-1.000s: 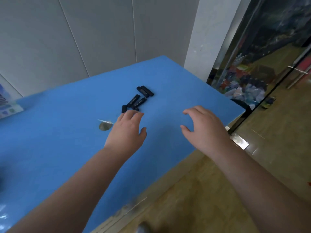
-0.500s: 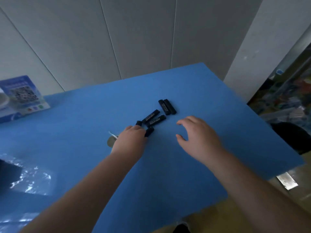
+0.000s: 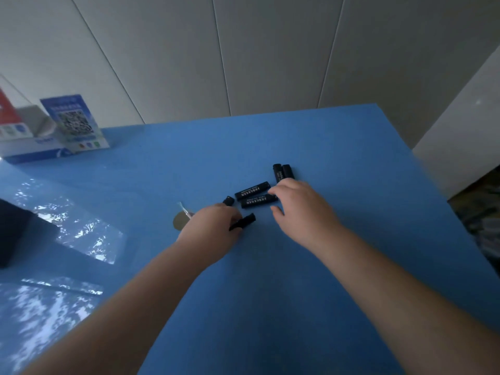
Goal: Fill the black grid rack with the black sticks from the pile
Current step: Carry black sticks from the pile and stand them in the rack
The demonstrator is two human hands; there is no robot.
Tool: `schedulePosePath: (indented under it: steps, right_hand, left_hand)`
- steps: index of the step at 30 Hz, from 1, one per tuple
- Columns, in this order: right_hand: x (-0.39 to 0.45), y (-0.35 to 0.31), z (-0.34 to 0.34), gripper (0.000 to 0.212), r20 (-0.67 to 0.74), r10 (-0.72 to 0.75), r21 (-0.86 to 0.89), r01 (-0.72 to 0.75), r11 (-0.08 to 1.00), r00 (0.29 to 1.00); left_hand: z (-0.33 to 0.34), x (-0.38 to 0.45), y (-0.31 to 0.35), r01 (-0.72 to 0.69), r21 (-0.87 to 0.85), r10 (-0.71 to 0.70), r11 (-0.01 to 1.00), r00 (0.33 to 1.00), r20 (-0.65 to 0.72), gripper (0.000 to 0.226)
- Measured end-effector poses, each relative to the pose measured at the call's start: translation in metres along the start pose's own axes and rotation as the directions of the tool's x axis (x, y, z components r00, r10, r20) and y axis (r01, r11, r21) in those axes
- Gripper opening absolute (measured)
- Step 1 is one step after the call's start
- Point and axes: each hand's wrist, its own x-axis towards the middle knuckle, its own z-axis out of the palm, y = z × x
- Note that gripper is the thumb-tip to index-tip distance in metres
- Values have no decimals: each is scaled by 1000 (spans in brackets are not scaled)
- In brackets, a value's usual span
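Left hand (image 3: 213, 228), nearest the person, curls its fingers round one black stick (image 3: 242, 221) whose far end juts out toward the right. Right hand (image 3: 300, 209) hovers just beyond with fingers spread and loose, fingertips touching the two lettered sticks (image 3: 254, 194) lying side by side on the blue table (image 3: 324, 293). A stub of another stick (image 3: 229, 200) shows past the left knuckles, and a further pair (image 3: 282, 171) lies behind the right hand. These round sticks could roll apart if the right fingers nudge them. The left grip looks shallow, so its stick might slip. A dark block at the left edge (image 3: 12, 236) may be the rack; I cannot tell.
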Motion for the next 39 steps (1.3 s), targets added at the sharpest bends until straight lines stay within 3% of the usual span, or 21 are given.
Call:
schedulePosePath:
  steps: [5,7,10,14,21,25,27,29,33,39]
  right_hand:
    - [21,0,12,8,47,-77,-108,81,991,996]
    - [25,1,14,11,76,-86,-151,97,984,993]
    - [27,4,15,18,98,-90,-131,102,986,991]
    - [22,6,8,14,149,-55,-34,61,998,987]
    - [14,8,6,16,251,59,17,-65,998,966]
    - [0,12,8,11,170,68,50,-78,996,983]
    - [-5,12,8,6,121,68,172,-88,981,990]
    - [-7,6,4,1,80,97,322,-118,939,992]
    - [-3,-19,-10,13,46,166,541,-164,825,985]
    - [-1,-72,-6,8,80,100,760,-125,637,992]
  left_hand:
    - [-13,-15,6,135,-399,-145,907,989,5,6]
    - [-18,-18,7,204,-590,-196,781,977,80,7]
    - [-21,-19,8,284,-812,-212,511,956,201,11]
    - [-23,-17,12,318,-870,-233,377,942,243,15]
    - [-26,-20,22,257,-908,-234,331,955,185,5]
    - [-30,-22,19,211,-934,-265,286,955,135,22]
    - [-31,-25,15,199,-946,-300,255,946,118,24]
    - [-32,-30,8,189,-959,-343,210,933,109,23]
    - [-34,-44,-16,172,-971,-420,167,903,88,21]
    - [-36,-75,-59,84,-994,-445,75,895,42,16]
